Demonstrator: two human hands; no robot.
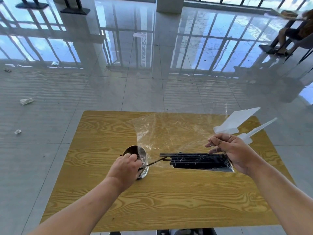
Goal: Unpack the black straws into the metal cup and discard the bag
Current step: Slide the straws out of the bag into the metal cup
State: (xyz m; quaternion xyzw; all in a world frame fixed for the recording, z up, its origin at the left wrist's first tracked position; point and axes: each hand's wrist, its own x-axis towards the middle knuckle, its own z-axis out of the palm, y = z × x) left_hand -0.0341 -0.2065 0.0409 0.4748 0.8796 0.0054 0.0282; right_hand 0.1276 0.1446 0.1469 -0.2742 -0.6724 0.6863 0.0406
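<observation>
A bundle of black straws [199, 161] lies sideways inside a clear plastic bag [171, 131] held above the wooden table [169, 197]. My right hand [232, 151] grips the bag's closed end around the straws, its white header flaps [237, 121] sticking up behind my fingers. The bag's open mouth spreads left over the metal cup [138, 152], which stands on the table. My left hand [126, 167] pinches a single black straw [155, 162] by its end, right at the cup's rim. That straw slants out of the bag towards the cup.
The table stands on a glossy tiled floor with scraps of crumpled paper [26, 101] to the left. A seated person [294, 33] and chair legs are at the far right. Black stand bases [74, 10] sit at the far left back.
</observation>
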